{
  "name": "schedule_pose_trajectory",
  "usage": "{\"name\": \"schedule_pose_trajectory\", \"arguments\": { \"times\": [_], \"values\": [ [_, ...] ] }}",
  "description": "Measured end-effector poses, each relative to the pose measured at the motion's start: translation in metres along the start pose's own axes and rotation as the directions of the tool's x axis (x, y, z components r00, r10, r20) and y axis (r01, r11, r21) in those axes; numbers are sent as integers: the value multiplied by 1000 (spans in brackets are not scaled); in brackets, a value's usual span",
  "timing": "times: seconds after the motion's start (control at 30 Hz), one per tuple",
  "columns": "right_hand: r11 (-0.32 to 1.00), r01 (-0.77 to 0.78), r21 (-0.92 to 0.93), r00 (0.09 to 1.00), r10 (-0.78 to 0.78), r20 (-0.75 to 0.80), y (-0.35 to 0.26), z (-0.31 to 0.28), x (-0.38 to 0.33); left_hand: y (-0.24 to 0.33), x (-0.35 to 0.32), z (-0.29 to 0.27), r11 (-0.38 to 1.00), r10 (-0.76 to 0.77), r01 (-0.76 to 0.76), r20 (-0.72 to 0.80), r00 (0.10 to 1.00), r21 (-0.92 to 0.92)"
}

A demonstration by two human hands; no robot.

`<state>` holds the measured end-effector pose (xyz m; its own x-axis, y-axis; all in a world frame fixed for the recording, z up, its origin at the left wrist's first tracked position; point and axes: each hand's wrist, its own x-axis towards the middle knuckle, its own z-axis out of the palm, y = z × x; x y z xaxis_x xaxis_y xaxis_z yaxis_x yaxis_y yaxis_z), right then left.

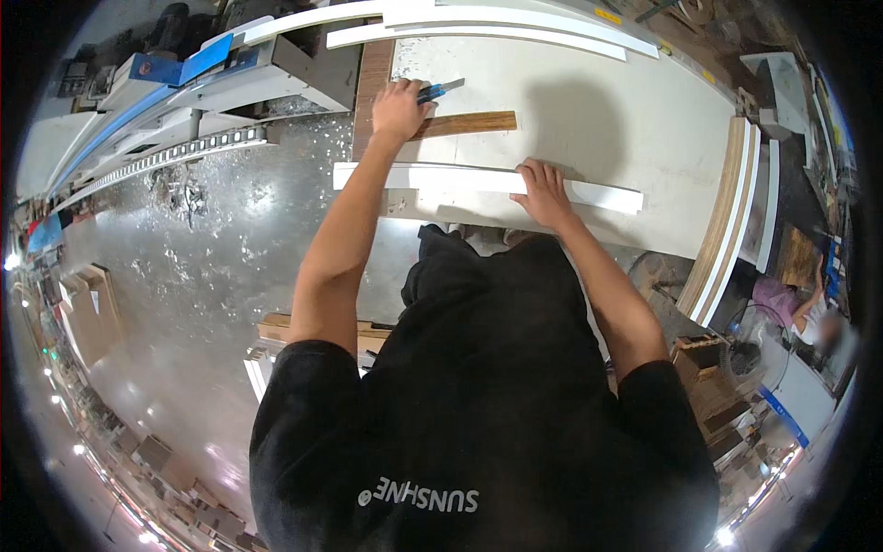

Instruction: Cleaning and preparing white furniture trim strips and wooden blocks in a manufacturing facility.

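Note:
My left hand (399, 111) is closed round the handle of a blue utility knife (441, 90), its blade out and pointing right over the table. Just beside that hand lies a short brown wood-grain strip (474, 122). A long white strip (441, 178) runs along the table's near edge, its left end jutting past the edge. My right hand (545, 194) grips this strip right of its middle, fingers over the far side. My left forearm crosses above the strip and hides part of it.
Several long white strips (497, 16) lie along the far edge of the pale table (662, 138). More white and brown strips (728, 221) stand at the right edge. A machine with a blue part (207, 60) is at far left. Another person (782, 299) is at far right.

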<state>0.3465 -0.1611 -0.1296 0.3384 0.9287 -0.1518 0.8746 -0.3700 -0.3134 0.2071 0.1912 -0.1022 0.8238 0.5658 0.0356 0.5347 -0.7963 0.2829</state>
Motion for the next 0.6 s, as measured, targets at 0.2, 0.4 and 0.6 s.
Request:
{"name": "schedule_pose_trajectory", "arguments": {
  "times": [0.2,0.4,0.6],
  "values": [
    [996,82,-19,993,-84,-85,-3,2,6,-14,21,27,989,-5,-12,114,993,148],
    [999,49,18,995,-47,-89,8,4,-2,13,-22,-37,930,-269,171,-290,918,-325],
    [995,99,31,989,-95,-111,-2,-3,5,13,-167,-12,694,-674,501,-220,705,-518]
  ]
}}
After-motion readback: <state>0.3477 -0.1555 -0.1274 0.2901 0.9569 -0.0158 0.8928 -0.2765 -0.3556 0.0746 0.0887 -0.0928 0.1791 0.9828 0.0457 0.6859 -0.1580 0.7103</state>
